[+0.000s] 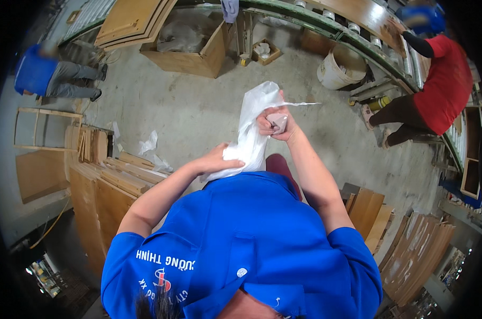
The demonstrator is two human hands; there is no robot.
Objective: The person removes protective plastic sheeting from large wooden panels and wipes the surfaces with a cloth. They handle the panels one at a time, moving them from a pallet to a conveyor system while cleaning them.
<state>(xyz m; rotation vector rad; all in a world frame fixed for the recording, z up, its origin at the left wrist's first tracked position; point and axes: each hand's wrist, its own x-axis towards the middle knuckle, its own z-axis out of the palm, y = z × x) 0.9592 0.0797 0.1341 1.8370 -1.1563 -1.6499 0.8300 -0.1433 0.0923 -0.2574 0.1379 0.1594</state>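
A crumpled white plastic sheet (251, 114) hangs in front of my body, gathered lengthwise, with a thin torn strip trailing off to the right. My left hand (219, 159) grips its lower end close to my waist, the fingers partly covered by the folds. Higher up, my right hand (277, 121) is closed, its fingers curled beside the sheet's upper part. In that palm shows a pale, pinkish, see-through lump (276, 123); whether it is bunched film or a separate thing I cannot tell.
Stacked wood boards (118, 181) stand close on my left, more boards (416, 255) at lower right. Ahead are a wooden crate (185, 63), a small box (266, 51) and a white bucket (339, 69). One person (437, 85) works at a roller conveyor; another (44, 74) stands far left.
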